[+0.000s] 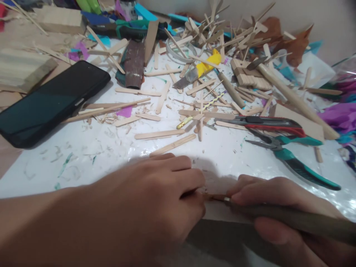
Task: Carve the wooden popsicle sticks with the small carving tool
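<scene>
My left hand (158, 193) is closed near the table's front edge, its fingers curled and pinching one end of a thin brown wooden piece (211, 195); most of that piece is hidden by the fingers. My right hand (280, 196) wraps round a carving tool (303, 221) with a thick wooden handle. The tool's narrow metal tip points left and meets the wooden piece, between the two hands. Just beyond my left knuckles lie two loose popsicle sticks (174, 144).
Pliers with green handles (300, 167) and a red and black utility knife (267, 121) lie at the right. A black phone (52, 100) rests at the left. Wooden blocks (25, 68), a yellow-handled blade (207, 65) and heaped popsicle sticks (230, 40) are farther back, with shavings around.
</scene>
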`<state>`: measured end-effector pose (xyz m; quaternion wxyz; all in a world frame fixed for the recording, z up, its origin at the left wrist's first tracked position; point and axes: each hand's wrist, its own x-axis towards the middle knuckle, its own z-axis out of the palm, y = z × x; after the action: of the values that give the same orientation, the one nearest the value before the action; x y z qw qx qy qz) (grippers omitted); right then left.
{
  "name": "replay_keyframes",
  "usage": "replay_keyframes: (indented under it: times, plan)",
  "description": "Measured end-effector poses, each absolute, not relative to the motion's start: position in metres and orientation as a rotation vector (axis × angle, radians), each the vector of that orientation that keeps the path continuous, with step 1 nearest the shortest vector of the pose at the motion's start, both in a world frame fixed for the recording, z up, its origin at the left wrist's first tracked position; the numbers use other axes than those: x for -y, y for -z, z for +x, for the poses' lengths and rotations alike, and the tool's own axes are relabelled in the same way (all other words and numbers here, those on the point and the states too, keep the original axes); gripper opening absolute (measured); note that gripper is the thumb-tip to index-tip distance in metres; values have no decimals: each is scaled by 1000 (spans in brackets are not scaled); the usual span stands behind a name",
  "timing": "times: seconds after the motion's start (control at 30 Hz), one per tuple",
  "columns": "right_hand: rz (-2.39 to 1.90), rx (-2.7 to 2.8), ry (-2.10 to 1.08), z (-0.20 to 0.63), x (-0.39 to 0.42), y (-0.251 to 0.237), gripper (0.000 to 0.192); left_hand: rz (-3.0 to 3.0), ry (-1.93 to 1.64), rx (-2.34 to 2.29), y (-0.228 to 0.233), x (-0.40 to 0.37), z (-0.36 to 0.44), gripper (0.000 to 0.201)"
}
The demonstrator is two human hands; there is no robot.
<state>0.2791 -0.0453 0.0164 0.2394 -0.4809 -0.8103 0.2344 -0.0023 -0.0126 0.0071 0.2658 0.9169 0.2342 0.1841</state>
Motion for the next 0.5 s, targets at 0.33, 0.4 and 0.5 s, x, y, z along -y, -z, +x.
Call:
replay_keyframes:
  times: [0.33, 0.4, 0.5]
  plan:
    - [-1159, 2375, -650, 279, 37, -25, 18, 2484, -495, -617, -5, 15, -1, 10]
    - [-1117, 2441, -669, 282, 35, -26, 13, 2468, -509, -622, -6, 15, -1, 10]
    - [-1097, 2488, -665, 287, 36, -25, 14, 2470, -511, -646, -8, 15, 0, 7]
